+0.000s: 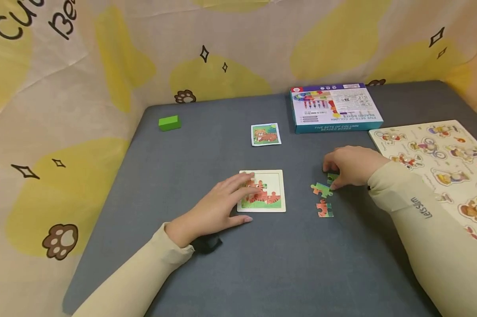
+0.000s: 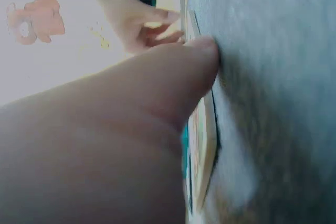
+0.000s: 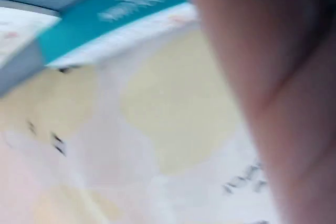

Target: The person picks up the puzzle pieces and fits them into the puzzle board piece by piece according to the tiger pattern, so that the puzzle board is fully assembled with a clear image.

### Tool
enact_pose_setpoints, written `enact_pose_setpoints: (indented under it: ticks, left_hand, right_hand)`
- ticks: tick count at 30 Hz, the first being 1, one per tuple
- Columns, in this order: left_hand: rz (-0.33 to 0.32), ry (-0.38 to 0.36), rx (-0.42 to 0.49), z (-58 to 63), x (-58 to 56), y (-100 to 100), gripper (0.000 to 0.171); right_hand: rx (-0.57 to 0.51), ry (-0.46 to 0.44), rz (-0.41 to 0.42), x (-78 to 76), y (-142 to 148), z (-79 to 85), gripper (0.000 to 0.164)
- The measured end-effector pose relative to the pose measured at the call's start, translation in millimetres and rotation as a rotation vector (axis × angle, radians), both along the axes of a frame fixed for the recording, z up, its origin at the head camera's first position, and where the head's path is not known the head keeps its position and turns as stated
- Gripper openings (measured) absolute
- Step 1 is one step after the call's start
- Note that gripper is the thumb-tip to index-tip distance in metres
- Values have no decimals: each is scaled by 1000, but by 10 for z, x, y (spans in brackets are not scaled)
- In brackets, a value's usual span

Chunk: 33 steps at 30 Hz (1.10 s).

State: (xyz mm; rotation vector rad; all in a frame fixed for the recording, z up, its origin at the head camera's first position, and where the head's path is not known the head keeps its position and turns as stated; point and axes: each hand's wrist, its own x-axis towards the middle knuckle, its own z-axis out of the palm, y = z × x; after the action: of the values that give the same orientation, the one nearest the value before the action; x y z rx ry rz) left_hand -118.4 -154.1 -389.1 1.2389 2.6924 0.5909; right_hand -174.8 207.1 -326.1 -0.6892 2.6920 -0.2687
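A square puzzle board (image 1: pixel 262 173) lies on the table, partly filled with pieces of an orange tiger picture. My left hand (image 1: pixel 218 203) reaches over its left side, fingers extended across the pieces and thumb by the near edge. To the right, my right hand (image 1: pixel 351 166) is lowered with bent fingers over a green puzzle piece (image 1: pixel 332 177), which it partly covers; whether it grips the piece I cannot tell. Beside the thumb lies a green and orange piece (image 1: pixel 321 190). Nearer me is an orange and dark green piece (image 1: pixel 325 209).
A tiger picture card (image 1: pixel 266 134) lies behind the board. Farther back are a boxed bead set (image 1: pixel 335 109) and, at left, a green block (image 1: pixel 169 123). A large picture board (image 1: pixel 428 176) extends under the right forearm. Patterned cloth (image 1: pixel 230 48) hangs behind the grey table (image 1: pixel 175 176).
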Motion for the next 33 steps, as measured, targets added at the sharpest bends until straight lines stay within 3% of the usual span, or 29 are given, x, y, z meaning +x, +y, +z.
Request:
enact_pose_setpoints:
  ticks: [4, 8, 14, 19, 23, 27, 30, 33]
  left_hand:
    - [148, -43, -51, -21, -27, -33, 82]
    - [204, -40, -63, -21, -47, -62, 87]
    - [198, -33, -56, -49, -47, -29, 87]
    - [183, -35, -50, -79, -58, 7, 83]
    - [175, -27, -51, -89, -62, 18, 81]
    - [132, -33, -47, -77, -50, 19, 76]
    - [85, -22, -63, -67, -37, 4, 65]
    - [55, -8, -84, -59, -33, -16, 57]
  right_hand:
    - [-52, -142, -14, -144, 148, -70, 42]
    - [-123, -194, 21, -210, 159, -58, 36]
    - [-319, -94, 55, -50, -118, 0, 21]
    - [-485, 0, 11, 106, -548, -154, 15]
    - [-431, 174, -26, 176, -690, -285, 19]
    - [-293, 355, 100, 283, -705, -282, 19]
    - [-222, 379, 225, 356, -729, -258, 19]
    - [-171, 354, 277, 364, -744, -255, 25]
